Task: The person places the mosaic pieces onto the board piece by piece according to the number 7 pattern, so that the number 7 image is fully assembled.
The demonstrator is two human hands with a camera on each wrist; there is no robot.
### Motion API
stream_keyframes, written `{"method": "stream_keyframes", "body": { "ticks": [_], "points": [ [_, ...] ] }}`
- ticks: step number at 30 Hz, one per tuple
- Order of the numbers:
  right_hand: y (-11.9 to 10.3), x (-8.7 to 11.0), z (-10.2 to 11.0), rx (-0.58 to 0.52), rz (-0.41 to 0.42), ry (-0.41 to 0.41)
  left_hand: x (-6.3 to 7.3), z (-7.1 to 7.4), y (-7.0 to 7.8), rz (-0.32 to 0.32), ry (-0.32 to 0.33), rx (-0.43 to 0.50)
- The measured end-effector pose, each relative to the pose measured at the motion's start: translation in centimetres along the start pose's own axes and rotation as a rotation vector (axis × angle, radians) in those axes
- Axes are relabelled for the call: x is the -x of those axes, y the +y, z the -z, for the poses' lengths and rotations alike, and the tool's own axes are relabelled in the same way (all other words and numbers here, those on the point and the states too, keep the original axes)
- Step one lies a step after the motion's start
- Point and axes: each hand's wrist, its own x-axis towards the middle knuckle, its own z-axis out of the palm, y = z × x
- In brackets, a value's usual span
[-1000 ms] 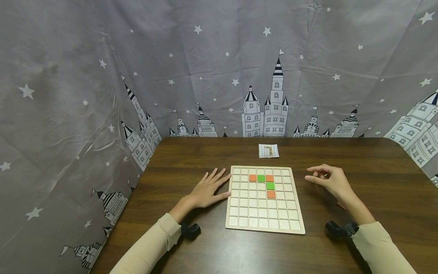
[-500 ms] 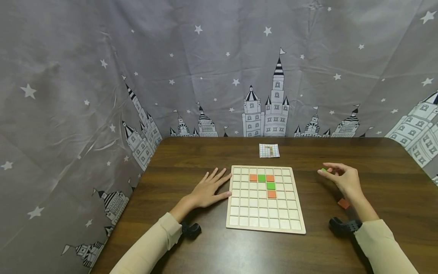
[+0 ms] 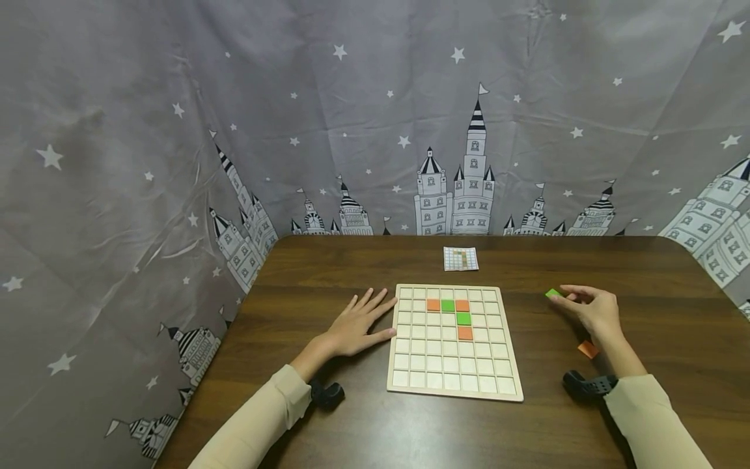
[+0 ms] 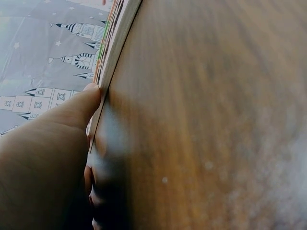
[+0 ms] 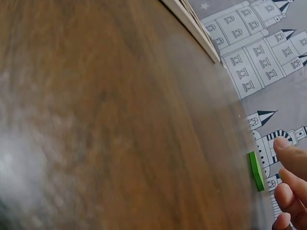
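My left hand [image 3: 349, 330] lies with fingers spread on the table, index finger and thumb reaching the left edge of a pale wooden grid board [image 3: 430, 352]. In the left wrist view the thumb [image 4: 72, 112] is against the board's side. Several orange and green square tiles sit in the board's cells, such as a green tile [image 3: 463, 318] and an orange tile [image 3: 465, 333]. My right hand [image 3: 594, 312] is over the table right of the board, fingertips loosely bent beside a loose green tile [image 3: 553, 294]. The right wrist view shows a gap between the fingers [image 5: 295, 155] and this tile.
A loose orange tile [image 3: 588, 350] lies by the right wrist. Behind the board is a small card [image 3: 460, 258] printed with a coloured grid. A grey curtain [image 3: 351, 130] with castles and stars hangs beyond the brown wooden table [image 3: 351, 430].
The right hand has drawn back to the right and come away from the green tile, which now shows more fully. The loose orange tile has come into fuller view. The left hand stays put.
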Motion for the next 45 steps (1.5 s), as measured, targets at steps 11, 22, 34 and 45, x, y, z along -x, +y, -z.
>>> {"method": "stream_keyframes", "body": {
  "ticks": [11,22,34,45],
  "points": [
    [0.73,-0.16,-0.15,0.137,-0.013,-0.009,0.07,0.10,0.17,0.003,-0.001,0.011],
    [0.94,0.03,-0.46,0.257,0.082,0.027,0.05,-0.29,0.14,0.001,-0.003,0.010],
    [0.84,-0.11,-0.93,0.263,0.150,0.054,0.11,-0.01,0.17,-0.003,0.012,0.003],
    [0.35,-0.22,-0.54,0.222,0.151,0.036,0.05,0.06,0.22,-0.003,0.008,0.012]
  ]
}}
